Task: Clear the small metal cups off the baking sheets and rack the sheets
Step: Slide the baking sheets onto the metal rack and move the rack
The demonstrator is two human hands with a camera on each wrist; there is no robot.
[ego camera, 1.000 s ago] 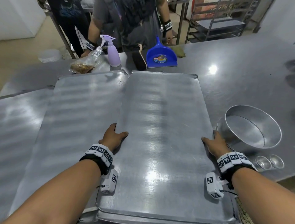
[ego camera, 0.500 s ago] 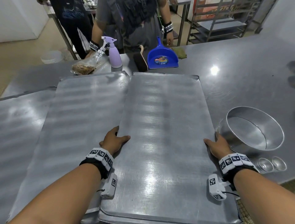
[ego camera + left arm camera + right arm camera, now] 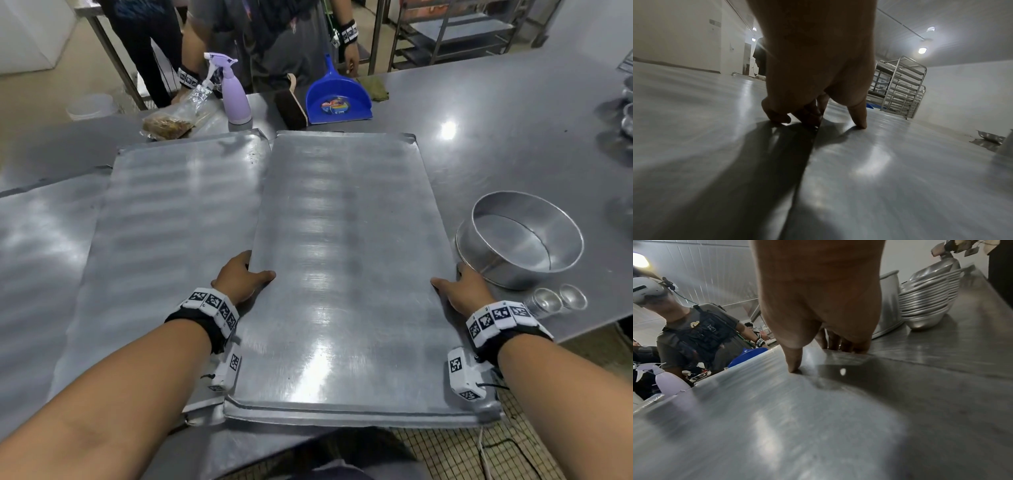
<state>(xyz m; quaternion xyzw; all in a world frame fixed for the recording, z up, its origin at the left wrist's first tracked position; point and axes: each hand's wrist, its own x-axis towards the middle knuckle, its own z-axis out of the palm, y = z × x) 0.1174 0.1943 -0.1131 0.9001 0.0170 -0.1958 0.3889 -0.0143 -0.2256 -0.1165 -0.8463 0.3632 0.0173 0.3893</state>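
Two bare baking sheets lie side by side on the steel table. The right sheet (image 3: pixel 342 274) overlaps the left sheet (image 3: pixel 164 240), and its near end juts past the table's front edge. My left hand (image 3: pixel 245 275) grips the right sheet's left edge, thumb on top and fingers curled under. My right hand (image 3: pixel 457 289) grips its right edge the same way. In the wrist views, the left hand (image 3: pixel 813 113) and the right hand (image 3: pixel 818 352) each press a thumb onto the sheet. Two small metal cups (image 3: pixel 560 299) stand on the table by my right wrist.
A round cake pan (image 3: pixel 520 240) sits just right of the held sheet. At the far edge are a blue dustpan (image 3: pixel 337 99), a brush, a lilac spray bottle (image 3: pixel 234 99) and a food bag. A person (image 3: pixel 274 41) stands opposite. A sheet rack (image 3: pixel 900 91) stands beyond; stacked bowls (image 3: pixel 927 300) are far right.
Both hands keep the same hold on the right sheet's side edges. The view has drawn back a little, so the sheet's near end shows over the table edge.
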